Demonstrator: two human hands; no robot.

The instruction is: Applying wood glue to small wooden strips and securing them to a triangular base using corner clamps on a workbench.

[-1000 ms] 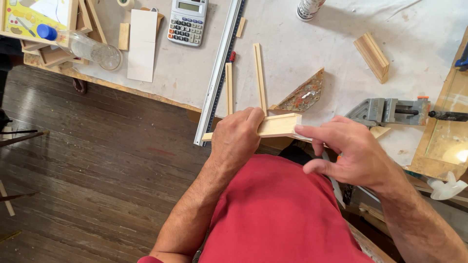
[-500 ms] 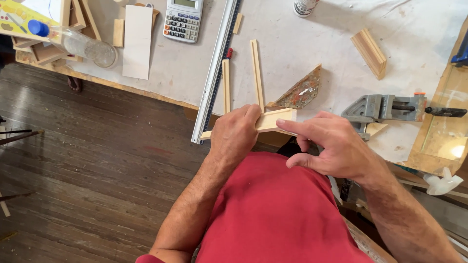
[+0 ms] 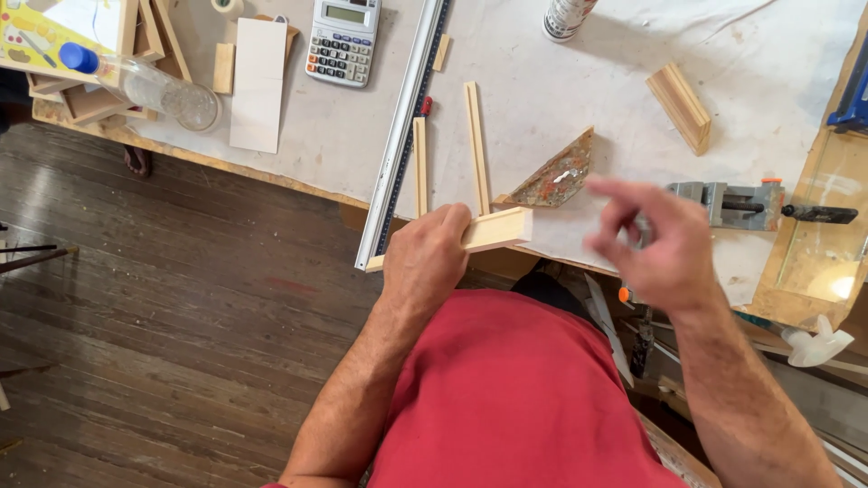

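Your left hand (image 3: 425, 262) alone clasps the pale rectangular wood block (image 3: 495, 229) at the workbench edge (image 3: 271, 176), right hand (image 3: 665, 244) open and apart; its unsupported far end may twist free.

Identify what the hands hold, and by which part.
The left hand grips a pale wood strip around its left portion. The right hand holds nothing.

Bare bench (image 3: 579, 81) mid-top, vise (image 3: 728, 203) perhaps blocking right
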